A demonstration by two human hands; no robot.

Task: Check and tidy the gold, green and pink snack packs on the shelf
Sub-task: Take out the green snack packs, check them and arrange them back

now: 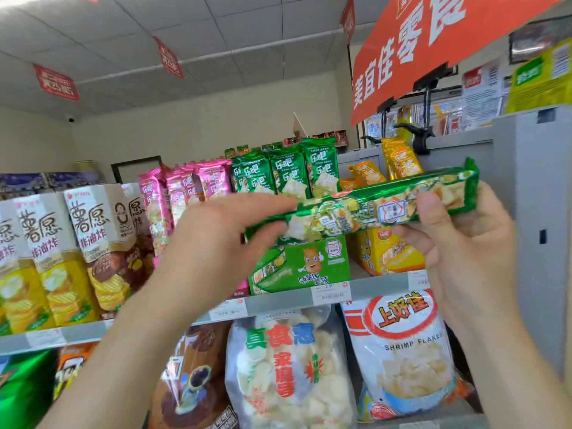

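A long green snack pack [365, 209] lies crosswise in the air in front of the top shelf. My left hand [223, 239] grips its left end and my right hand [458, 239] grips its right end. Behind it, more green packs [288, 173] stand upright in a green display box [300, 267]. Pink packs [185, 193] stand to their left. Gold packs [400, 161] stand to the right, in a yellow box [390, 252].
Tall chip cartons [77, 252] fill the shelf's left part. The shelf edge [278, 300] carries price tags. Below it hang large bags of crackers [288, 366] and shrimp flakes [402, 351]. A grey panel [532, 212] stands at the right, an orange banner [433, 44] overhead.
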